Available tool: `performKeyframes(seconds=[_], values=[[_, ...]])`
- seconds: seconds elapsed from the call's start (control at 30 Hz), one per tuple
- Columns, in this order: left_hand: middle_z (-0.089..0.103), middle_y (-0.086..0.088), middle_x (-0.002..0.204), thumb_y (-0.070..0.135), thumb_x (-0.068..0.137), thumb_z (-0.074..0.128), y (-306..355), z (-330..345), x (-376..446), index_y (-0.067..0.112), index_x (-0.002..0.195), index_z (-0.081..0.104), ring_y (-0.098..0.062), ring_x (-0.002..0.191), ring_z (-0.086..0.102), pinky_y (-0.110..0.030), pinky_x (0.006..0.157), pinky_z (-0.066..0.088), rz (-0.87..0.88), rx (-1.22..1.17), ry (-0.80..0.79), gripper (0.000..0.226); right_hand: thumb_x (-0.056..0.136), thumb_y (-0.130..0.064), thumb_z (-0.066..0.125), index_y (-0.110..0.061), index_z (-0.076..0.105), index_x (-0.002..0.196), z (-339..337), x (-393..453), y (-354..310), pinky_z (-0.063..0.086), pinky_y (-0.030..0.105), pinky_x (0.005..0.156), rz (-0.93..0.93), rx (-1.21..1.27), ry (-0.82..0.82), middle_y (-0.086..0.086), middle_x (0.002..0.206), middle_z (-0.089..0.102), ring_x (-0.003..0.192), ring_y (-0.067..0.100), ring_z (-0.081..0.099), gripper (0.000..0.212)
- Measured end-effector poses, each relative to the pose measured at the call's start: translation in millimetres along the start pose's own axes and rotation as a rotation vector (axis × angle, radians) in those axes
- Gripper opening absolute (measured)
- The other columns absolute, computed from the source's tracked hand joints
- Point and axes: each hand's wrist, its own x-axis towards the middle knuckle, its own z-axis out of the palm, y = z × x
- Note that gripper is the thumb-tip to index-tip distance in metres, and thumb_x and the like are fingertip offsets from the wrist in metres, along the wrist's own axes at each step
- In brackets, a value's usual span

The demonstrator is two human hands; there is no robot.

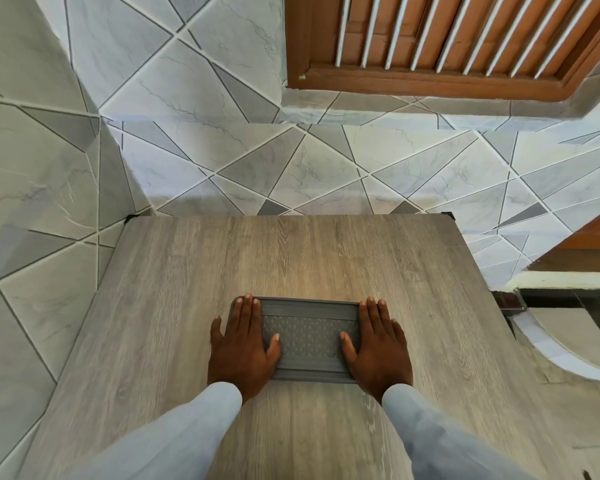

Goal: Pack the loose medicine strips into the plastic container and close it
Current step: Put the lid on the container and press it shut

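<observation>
A grey plastic container (309, 336) lies flat in the middle of the wooden table (174, 306), its patterned lid on top. My left hand (241, 344) rests flat on the lid's left end, fingers stretched forward and thumb pointing inward. My right hand (378, 344) lies flat on the right end in the same way. Both palms press down on the lid. No medicine strips are visible; the inside of the container is hidden by the lid.
The table stands against a wall of grey and white geometric tiles (291, 161). A brown wooden louvred window (447, 39) sits above at the right. A dark metal frame (568, 303) and tiled floor lie beyond the table's right edge.
</observation>
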Motion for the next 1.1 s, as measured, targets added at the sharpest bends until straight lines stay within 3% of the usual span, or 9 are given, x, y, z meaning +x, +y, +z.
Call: performKeyframes(seconds=[0.13, 0.2, 0.3, 0.37, 0.47, 0.53, 0.63, 0.77, 1.1], values=[[0.013, -0.007, 0.158, 0.055, 0.089, 0.016, -0.8, -1.4, -0.8, 0.012, 0.149, 0.014, -0.021, 0.146, 0.009, -0.053, 0.114, 0.013, 0.01, -0.026, -0.007, 0.074, 0.09, -0.062, 0.022, -0.016, 0.015, 0.15, 0.1, -3.1, 0.2, 0.02, 0.039, 0.116, 0.056, 0.103, 0.028, 0.003, 0.16, 0.013, 0.147, 0.018, 0.006, 0.076], [0.018, -0.008, 0.157, 0.054, 0.088, 0.02, 0.2, -6.1, -2.3, 0.015, 0.149, 0.018, -0.025, 0.144, 0.016, -0.052, 0.112, 0.019, -0.045, -0.114, 0.01, 0.072, 0.092, -0.057, 0.031, -0.016, 0.02, 0.148, -1.1, -5.2, 1.0, 0.031, 0.043, 0.111, 0.188, 0.214, 0.075, 0.004, 0.158, 0.019, 0.145, 0.022, 0.017, 0.071], [0.039, -0.015, 0.144, 0.047, 0.092, 0.037, -0.4, -14.6, -1.8, 0.013, 0.141, 0.031, -0.035, 0.126, 0.041, -0.053, 0.099, 0.036, -0.297, -0.316, 0.106, 0.06, 0.094, -0.049, 0.035, -0.01, 0.042, 0.129, -2.3, -4.4, 1.7, 0.045, 0.052, 0.095, 0.535, 0.395, 0.179, 0.016, 0.134, 0.049, 0.121, 0.035, 0.046, 0.053], [0.048, -0.016, 0.132, 0.048, 0.093, 0.038, -2.4, -14.7, -1.9, 0.012, 0.134, 0.037, -0.037, 0.115, 0.05, -0.051, 0.092, 0.042, -0.481, -0.449, 0.074, 0.054, 0.096, -0.047, 0.031, -0.006, 0.051, 0.108, -1.4, -2.6, 3.4, 0.049, 0.048, 0.085, 0.732, 0.509, 0.179, 0.02, 0.111, 0.06, 0.1, 0.038, 0.056, 0.047], [0.06, -0.015, 0.109, 0.054, 0.094, 0.027, -4.2, -12.3, -1.4, 0.012, 0.112, 0.043, -0.033, 0.089, 0.058, -0.044, 0.078, 0.048, -0.648, -0.615, 0.004, 0.049, 0.096, -0.054, 0.023, -0.004, 0.054, 0.109, -1.1, 0.3, 7.2, 0.046, 0.045, 0.082, 0.872, 0.576, 0.08, 0.023, 0.107, 0.063, 0.096, 0.041, 0.059, 0.06], [0.062, -0.017, 0.102, 0.058, 0.093, 0.02, -5.9, -11.2, 0.8, 0.01, 0.108, 0.044, -0.032, 0.083, 0.058, -0.041, 0.075, 0.047, -0.726, -0.629, -0.04, 0.056, 0.095, -0.058, 0.019, -0.002, 0.056, 0.112, -0.6, 1.2, 8.9, 0.046, 0.047, 0.086, 0.909, 0.564, 0.035, 0.024, 0.11, 0.063, 0.099, 0.042, 0.059, 0.069], [0.062, -0.019, 0.11, 0.06, 0.093, 0.016, -5.7, -10.1, 4.8, 0.007, 0.116, 0.047, -0.036, 0.094, 0.059, -0.039, 0.074, 0.041, -0.759, -0.558, -0.06, 0.065, 0.094, -0.06, 0.016, -0.001, 0.057, 0.114, -1.7, 3.8, 10.4, 0.045, 0.045, 0.086, 0.904, 0.515, 0.006, 0.024, 0.112, 0.063, 0.101, 0.041, 0.059, 0.075], [0.062, -0.02, 0.11, 0.056, 0.094, 0.016, -4.4, -8.8, 4.5, 0.006, 0.116, 0.047, -0.039, 0.095, 0.059, -0.04, 0.072, 0.04, -0.714, -0.45, -0.037, 0.063, 0.091, -0.064, 0.01, -0.005, 0.058, 0.115, 0.3, 3.4, 11.3, 0.045, 0.048, 0.091, 0.886, 0.47, -0.017, 0.022, 0.113, 0.063, 0.103, 0.04, 0.059, 0.079], [0.059, -0.021, 0.119, 0.057, 0.095, 0.015, -4.6, -9.5, 6.7, 0.006, 0.124, 0.041, -0.039, 0.102, 0.058, -0.044, 0.08, 0.044, -0.736, -0.489, -0.086, 0.064, 0.092, -0.063, 0.013, -0.001, 0.058, 0.113, -4.6, 3.0, 8.4, 0.047, 0.047, 0.089, 0.861, 0.509, -0.03, 0.024, 0.113, 0.063, 0.102, 0.04, 0.059, 0.079]])
